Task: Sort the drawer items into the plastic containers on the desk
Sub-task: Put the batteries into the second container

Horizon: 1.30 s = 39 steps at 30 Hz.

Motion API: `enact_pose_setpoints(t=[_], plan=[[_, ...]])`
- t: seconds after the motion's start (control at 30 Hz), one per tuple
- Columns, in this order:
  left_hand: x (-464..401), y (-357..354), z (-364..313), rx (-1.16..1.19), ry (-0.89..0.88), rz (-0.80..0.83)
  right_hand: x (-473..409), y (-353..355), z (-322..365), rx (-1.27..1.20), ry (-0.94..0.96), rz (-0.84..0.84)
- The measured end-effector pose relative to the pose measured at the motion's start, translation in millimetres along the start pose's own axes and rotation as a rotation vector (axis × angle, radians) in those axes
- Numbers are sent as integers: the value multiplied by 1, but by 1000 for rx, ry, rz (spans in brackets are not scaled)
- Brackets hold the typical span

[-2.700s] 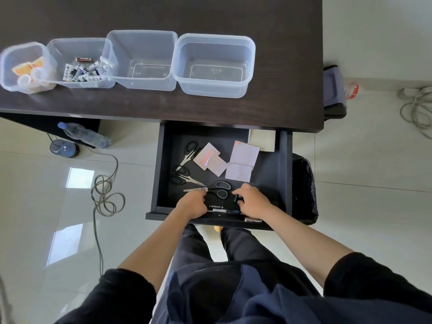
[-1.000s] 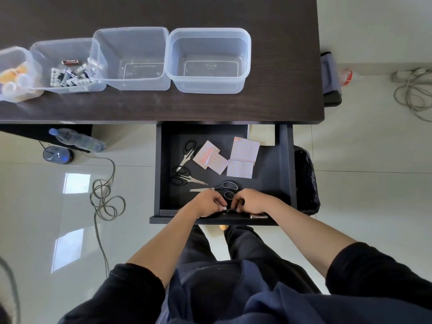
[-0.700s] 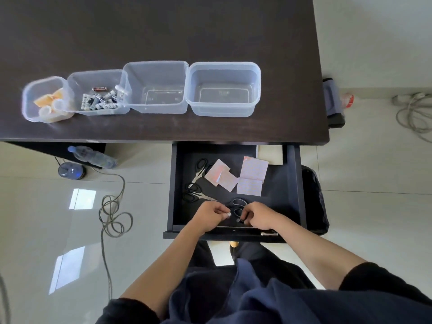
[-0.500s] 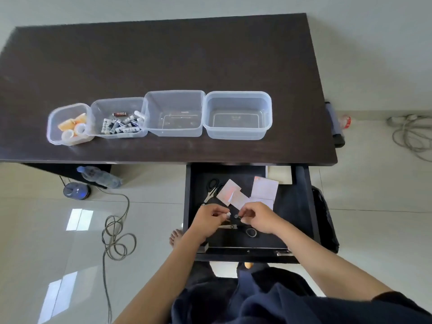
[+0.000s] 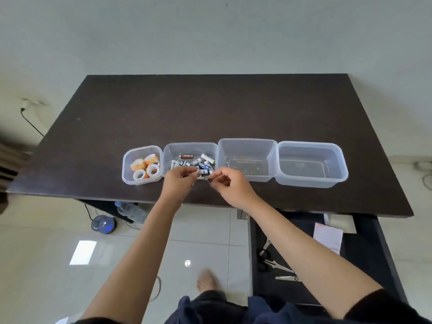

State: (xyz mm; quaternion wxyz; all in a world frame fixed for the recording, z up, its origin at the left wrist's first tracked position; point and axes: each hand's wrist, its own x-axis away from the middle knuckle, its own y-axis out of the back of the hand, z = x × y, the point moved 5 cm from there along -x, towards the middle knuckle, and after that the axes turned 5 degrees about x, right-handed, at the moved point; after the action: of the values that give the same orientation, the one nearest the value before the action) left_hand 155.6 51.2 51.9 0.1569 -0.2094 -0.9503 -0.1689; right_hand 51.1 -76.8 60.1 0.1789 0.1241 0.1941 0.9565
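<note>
Four clear plastic containers are lined up mid-frame on the dark brown bench. From the left: a small clear tub of orange and white tape rolls, a clear tub of loose batteries, then a clear square tub and a wide clear rectangular tub. The left hand and right hand are held at the near rim of the battery tub, fingers pinched on small dark items; what exactly is gripped cannot be told. The open black drawer is seen at lower right, with metal scissors and pinkish paper sheets inside.
</note>
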Motion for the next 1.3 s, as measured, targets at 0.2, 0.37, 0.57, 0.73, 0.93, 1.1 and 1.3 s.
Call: enact_pose_setpoints(t=[0.2, 0.37, 0.57, 0.73, 0.93, 1.1, 1.3], plan=[[-64, 34, -23, -84, -37, 24, -66, -29, 33, 86, -66, -123], [-91, 35, -21, -167, -16, 114, -98, -47, 31, 250, -145, -105], [-102, 39, -15, -181, -30, 183, -118, -55, 25, 356, -175, -86], [-105, 42, -11, -158, -89, 180, -120, -47, 28, 368, -122, -130], [-76, 33, -13, -85, -204, 78, -89, -18, 30, 292, 16, -175], [-24, -7, -4, -12, -290, 177, -36, 16, 11, 202, 8, -121], [57, -94, 31, -116, -289, 467, 52, 58, -48, 167, -85, -27]])
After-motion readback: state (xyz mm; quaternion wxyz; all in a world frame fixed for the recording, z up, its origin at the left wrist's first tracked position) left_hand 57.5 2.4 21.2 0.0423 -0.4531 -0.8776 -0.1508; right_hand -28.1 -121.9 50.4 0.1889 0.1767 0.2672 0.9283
